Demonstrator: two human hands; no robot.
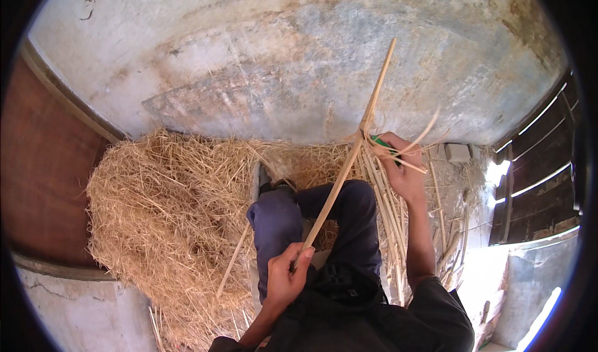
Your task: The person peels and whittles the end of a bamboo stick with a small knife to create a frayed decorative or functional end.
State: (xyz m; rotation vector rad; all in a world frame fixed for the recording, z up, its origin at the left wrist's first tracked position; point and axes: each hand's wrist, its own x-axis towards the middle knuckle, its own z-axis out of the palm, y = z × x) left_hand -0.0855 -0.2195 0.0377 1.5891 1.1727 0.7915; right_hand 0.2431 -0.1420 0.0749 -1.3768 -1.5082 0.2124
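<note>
My left hand (288, 274) is closed round the lower end of a long, pale bamboo strip (331, 204). The strip slants up and to the right across my lap, its far tip standing in front of the wall. Further up, my right hand (403, 170) grips what looks like a green-handled knife (384, 145) against the strip. Fingers and curls hide most of its blade. Thin bamboo shavings (408, 150) curl out around the right hand, some still joined to the strip.
Shavings lie in a large heap (162, 209) on the left. Several cut bamboo strips (391, 227) lean beside my right leg. A stained wall (280, 65) rises ahead, a brown panel (50, 171) stands at far left, and dark wooden boards (539, 171) are at right.
</note>
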